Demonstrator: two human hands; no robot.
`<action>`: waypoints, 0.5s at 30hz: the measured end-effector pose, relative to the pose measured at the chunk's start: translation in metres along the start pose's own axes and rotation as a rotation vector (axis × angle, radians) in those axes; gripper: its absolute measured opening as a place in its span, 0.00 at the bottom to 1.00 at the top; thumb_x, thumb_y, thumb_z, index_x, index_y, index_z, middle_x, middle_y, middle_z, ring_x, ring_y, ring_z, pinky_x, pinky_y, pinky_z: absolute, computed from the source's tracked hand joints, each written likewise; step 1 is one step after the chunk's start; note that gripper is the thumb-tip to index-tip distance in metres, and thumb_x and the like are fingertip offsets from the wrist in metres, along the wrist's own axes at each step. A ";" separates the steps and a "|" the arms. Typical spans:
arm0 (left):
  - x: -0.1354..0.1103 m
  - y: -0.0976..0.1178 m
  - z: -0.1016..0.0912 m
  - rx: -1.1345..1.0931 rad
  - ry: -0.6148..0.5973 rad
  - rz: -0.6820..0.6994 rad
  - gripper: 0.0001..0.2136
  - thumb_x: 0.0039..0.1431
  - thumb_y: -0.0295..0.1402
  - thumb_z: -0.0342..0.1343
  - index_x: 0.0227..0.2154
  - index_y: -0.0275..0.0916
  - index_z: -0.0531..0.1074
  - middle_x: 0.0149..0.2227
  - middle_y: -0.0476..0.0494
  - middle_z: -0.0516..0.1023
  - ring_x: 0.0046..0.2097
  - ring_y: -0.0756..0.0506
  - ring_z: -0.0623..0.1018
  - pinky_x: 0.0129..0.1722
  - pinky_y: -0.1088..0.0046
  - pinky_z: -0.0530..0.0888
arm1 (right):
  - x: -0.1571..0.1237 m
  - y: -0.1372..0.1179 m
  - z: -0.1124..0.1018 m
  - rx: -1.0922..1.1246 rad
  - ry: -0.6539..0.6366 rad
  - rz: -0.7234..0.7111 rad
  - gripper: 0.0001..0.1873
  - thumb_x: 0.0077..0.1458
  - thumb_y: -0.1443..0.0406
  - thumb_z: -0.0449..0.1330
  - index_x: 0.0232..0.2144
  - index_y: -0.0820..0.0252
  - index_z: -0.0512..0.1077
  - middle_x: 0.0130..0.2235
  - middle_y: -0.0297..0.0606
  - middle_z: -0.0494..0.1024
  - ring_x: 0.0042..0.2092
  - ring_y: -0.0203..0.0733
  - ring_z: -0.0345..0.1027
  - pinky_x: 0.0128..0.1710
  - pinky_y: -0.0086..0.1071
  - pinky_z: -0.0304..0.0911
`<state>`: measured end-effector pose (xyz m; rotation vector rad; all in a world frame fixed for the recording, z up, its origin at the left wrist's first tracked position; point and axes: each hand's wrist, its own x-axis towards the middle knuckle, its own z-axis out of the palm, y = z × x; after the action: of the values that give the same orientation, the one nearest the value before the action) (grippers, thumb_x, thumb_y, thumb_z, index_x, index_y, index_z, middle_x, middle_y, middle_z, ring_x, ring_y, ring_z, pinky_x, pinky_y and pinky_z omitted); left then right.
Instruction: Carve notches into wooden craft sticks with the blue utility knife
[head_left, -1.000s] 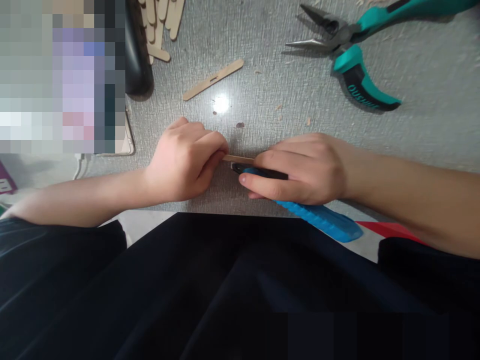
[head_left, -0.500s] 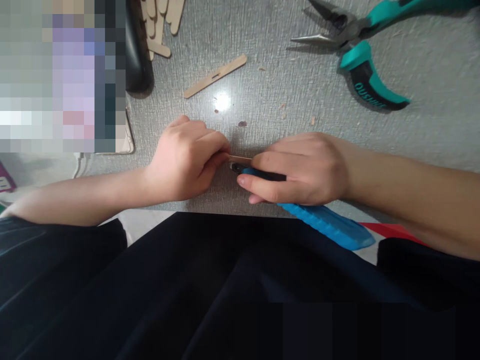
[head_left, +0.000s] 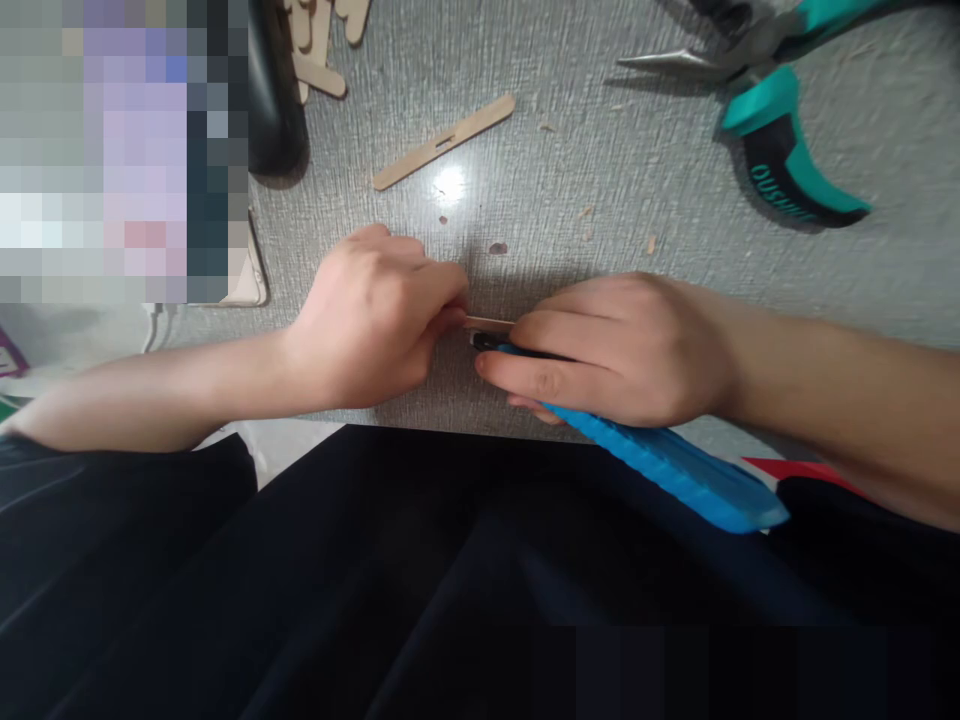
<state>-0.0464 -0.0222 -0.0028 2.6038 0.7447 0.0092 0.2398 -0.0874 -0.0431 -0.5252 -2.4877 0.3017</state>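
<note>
Low over the near part of the table, my left hand (head_left: 379, 315) is closed, pinching one end of a thin wooden craft stick (head_left: 489, 325). The stick's other end runs in under the fingers of my right hand (head_left: 626, 345). That hand is wrapped around a blue utility knife (head_left: 667, 470), whose dark front end lies against or just below the stick, pointing at my left fingers. I cannot make out the blade. Beyond my hands, a second craft stick (head_left: 405, 170) with a small slot cut in its middle lies flat on the table.
Needle-nose pliers (head_left: 757, 60) with teal and black handles lie at the back right. Several craft sticks (head_left: 321, 72) are heaped at the back left beside a black rounded object (head_left: 277, 110). Small wood chips (head_left: 651, 245) dot the grey textured table (head_left: 570, 170). A white cable (head_left: 152, 325) lies at the left.
The view has shifted slightly, so the pliers and slotted stick appear farther right. My right hand and the knife have moved a little right, the knife's rear end lower. Both grips are unchanged.
</note>
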 end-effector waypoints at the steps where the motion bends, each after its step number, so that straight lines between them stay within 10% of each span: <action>1: 0.000 0.000 -0.001 0.000 -0.009 -0.006 0.14 0.79 0.32 0.52 0.42 0.41 0.84 0.32 0.46 0.80 0.35 0.42 0.77 0.43 0.60 0.68 | 0.000 0.001 -0.002 0.011 -0.016 -0.001 0.14 0.88 0.66 0.51 0.61 0.61 0.76 0.36 0.33 0.79 0.34 0.45 0.73 0.34 0.39 0.71; 10: 0.004 0.000 -0.007 -0.070 -0.016 0.006 0.14 0.76 0.32 0.54 0.39 0.39 0.85 0.28 0.46 0.74 0.33 0.43 0.70 0.41 0.60 0.66 | 0.000 0.009 -0.017 0.113 -0.200 -0.009 0.16 0.89 0.64 0.53 0.64 0.60 0.78 0.39 0.35 0.81 0.37 0.42 0.77 0.35 0.35 0.71; 15: 0.004 0.000 -0.010 -0.087 -0.010 0.002 0.15 0.77 0.32 0.54 0.38 0.40 0.85 0.26 0.48 0.71 0.31 0.44 0.70 0.40 0.58 0.68 | -0.003 0.001 -0.007 0.074 -0.079 0.023 0.19 0.89 0.64 0.49 0.62 0.63 0.79 0.37 0.36 0.81 0.35 0.44 0.76 0.33 0.37 0.72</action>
<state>-0.0439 -0.0159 0.0055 2.5204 0.7214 0.0281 0.2466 -0.0870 -0.0394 -0.5212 -2.5373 0.4294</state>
